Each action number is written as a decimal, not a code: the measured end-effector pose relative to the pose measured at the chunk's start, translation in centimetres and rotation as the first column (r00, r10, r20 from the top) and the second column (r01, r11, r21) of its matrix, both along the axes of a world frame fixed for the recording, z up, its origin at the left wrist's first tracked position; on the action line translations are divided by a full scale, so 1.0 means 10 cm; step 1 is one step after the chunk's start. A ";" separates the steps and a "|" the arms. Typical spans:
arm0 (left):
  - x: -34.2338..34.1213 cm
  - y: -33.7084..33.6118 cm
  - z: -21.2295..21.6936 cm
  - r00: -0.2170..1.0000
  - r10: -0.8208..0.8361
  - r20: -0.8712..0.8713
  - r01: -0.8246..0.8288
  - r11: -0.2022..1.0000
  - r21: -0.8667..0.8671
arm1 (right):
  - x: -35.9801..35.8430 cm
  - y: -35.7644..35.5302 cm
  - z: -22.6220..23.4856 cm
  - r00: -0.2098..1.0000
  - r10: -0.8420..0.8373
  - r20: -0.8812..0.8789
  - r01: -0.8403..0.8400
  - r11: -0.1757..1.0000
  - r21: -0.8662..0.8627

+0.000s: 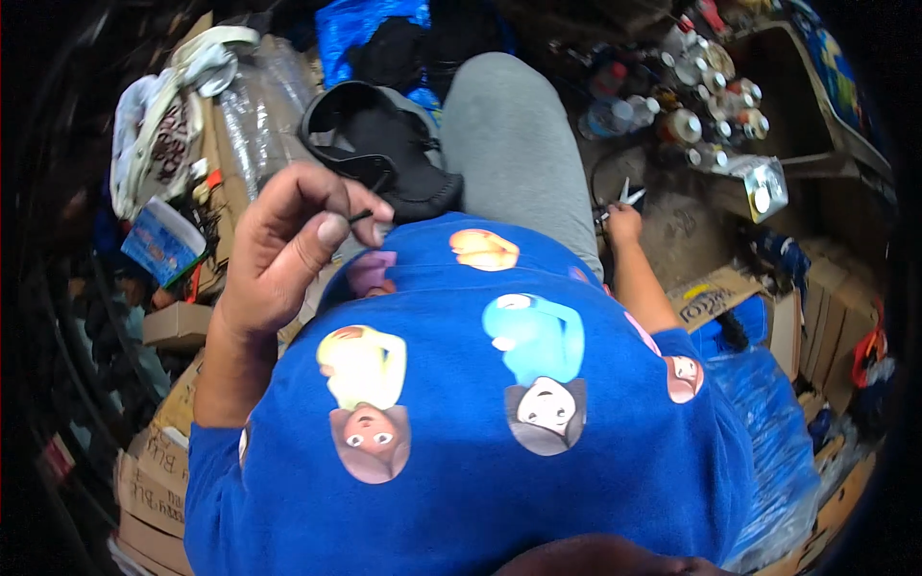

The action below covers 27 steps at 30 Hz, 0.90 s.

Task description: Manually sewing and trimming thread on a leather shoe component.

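Observation:
My left hand is raised over my lap, thumb and fingers closed in a pinch. A short, thin dark piece pokes out of that pinch; its kind is too small to tell. Just beyond lies a black shoe with a strap and a stitched edge, against my grey-trousered leg. My right hand is low at my right side, closed around what look like scissors, whose pale blades point away from me. Their handles are mostly hidden by the hand.
Several plastic bottles crowd the floor at far right, beside a dark bin. Cardboard and blue plastic sheeting lie at right. On the left are a white printed bag, a blue packet and cardboard boxes.

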<state>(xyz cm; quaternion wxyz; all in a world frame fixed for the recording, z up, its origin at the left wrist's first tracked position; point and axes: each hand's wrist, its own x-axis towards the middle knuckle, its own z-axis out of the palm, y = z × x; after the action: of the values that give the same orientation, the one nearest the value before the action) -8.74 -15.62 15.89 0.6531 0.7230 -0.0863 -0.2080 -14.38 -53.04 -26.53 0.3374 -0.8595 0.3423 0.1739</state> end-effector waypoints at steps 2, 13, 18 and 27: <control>0.06 -0.04 0.12 0.994 0.112 0.006 -0.112 0.994 -0.002 | 0.32 0.13 0.35 0.896 -0.057 0.441 -0.043 0.976 0.214; 0.16 -0.04 -0.35 0.929 0.184 -0.321 -0.321 0.833 -0.451 | 1.02 1.95 3.41 0.868 0.045 0.494 -0.488 -0.108 0.866; 0.13 0.08 -0.45 0.936 0.188 -0.297 -0.310 0.839 -0.448 | 1.05 2.15 3.45 0.886 -0.003 0.464 -0.463 -0.065 0.884; 0.46 0.97 -0.72 0.642 -0.415 0.644 -0.398 0.538 0.743 | 1.20 1.87 4.03 0.726 -0.191 0.661 -0.684 -0.091 0.724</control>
<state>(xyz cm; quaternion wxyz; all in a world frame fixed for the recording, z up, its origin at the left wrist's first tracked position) -4.17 -5.97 8.72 0.1164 0.9568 -0.2465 0.1009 -2.37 -34.38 13.75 0.8818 -0.4000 -0.1987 0.1515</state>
